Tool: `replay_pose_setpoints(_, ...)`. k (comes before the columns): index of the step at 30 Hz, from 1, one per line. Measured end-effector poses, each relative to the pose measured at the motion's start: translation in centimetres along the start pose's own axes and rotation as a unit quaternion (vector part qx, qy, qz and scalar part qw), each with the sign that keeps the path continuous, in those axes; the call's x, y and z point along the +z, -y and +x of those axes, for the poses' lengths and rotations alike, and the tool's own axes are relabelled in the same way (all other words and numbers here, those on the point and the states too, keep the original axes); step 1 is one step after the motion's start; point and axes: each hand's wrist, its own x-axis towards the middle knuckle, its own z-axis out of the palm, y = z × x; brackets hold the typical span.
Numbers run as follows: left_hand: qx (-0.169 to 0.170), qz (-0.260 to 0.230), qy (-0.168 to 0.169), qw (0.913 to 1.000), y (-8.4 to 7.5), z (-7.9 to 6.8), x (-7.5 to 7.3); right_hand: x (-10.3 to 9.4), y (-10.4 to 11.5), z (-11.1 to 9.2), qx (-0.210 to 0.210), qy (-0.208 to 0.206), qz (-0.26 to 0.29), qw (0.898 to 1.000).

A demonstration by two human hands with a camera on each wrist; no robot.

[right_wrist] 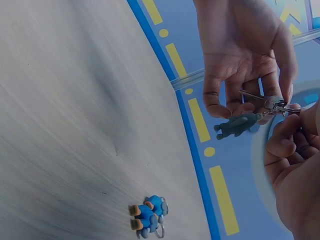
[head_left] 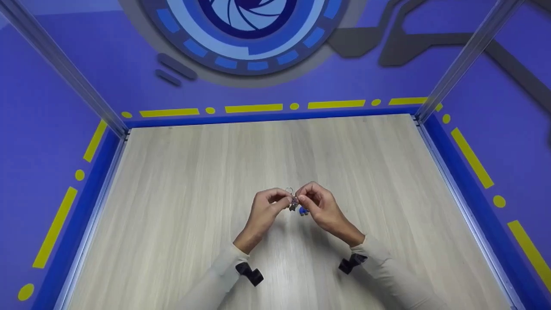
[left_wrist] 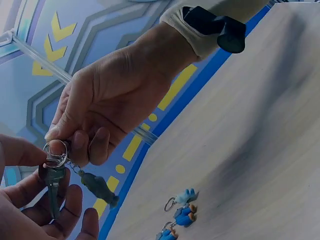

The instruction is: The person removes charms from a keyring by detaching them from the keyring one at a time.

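My left hand [head_left: 264, 211] pinches a metal key [left_wrist: 54, 192] by its head, the blade pointing down past the curled fingers. My right hand [head_left: 323, 210] grips a split key ring [left_wrist: 49, 146] between thumb and forefinger. The key's head lies against the ring; whether it is threaded on cannot be told. From the ring, on a short chain, hangs a small grey animal-shaped keychain figure [right_wrist: 237, 125]. Both hands are held close together above the table.
Small figure keychains lie on the wooden table [head_left: 193, 172] below the hands: a light blue one [left_wrist: 185, 196] and blue ones with orange-brown parts [right_wrist: 145, 216]. Blue-purple panels [head_left: 86, 56] with metal corner posts enclose the table's back and sides.
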Motion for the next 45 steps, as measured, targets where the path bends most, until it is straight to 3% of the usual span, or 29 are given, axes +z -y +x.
replay_pose_setpoints(3,-0.030,-0.048,0.013,0.9983,-0.13,0.10,0.08,0.08,-0.01,-0.08,0.003,-0.001,0.000,1.000)
replay_pose_setpoints(9,-0.079,-0.139,0.038,0.9864,-0.13,0.14,-0.36,0.05,0.07,-0.22,0.005,-0.002,-0.004,1.000)
replay_pose_setpoints(15,-0.089,-0.139,0.051,0.9850,0.12,0.07,-0.80,-0.11,0.09,-0.13,0.001,-0.007,-0.003,1.000)
replay_pose_setpoints(19,-0.077,-0.113,0.047,0.9895,0.23,0.09,-0.68,-0.10,0.03,-0.09,-0.003,-0.007,0.003,1.000)
replay_pose_setpoints(25,-0.028,-0.015,0.000,0.9995,0.16,0.14,-0.55,-0.15,-0.19,-0.07,-0.019,-0.001,-0.009,1.000)
replay_pose_setpoints(30,0.032,0.077,-0.042,0.9956,0.17,0.07,-0.58,-0.29,-0.46,0.02,-0.019,-0.005,-0.047,0.999)
replay_pose_setpoints(38,0.134,0.167,-0.054,0.9753,0.51,0.06,-0.55,-0.24,-0.30,0.11,-0.012,-0.003,-0.080,0.997)
replay_pose_setpoints(45,0.212,0.254,-0.060,0.9419,0.59,-0.03,-0.31,-0.22,-0.27,0.08,-0.009,0.008,-0.098,0.995)
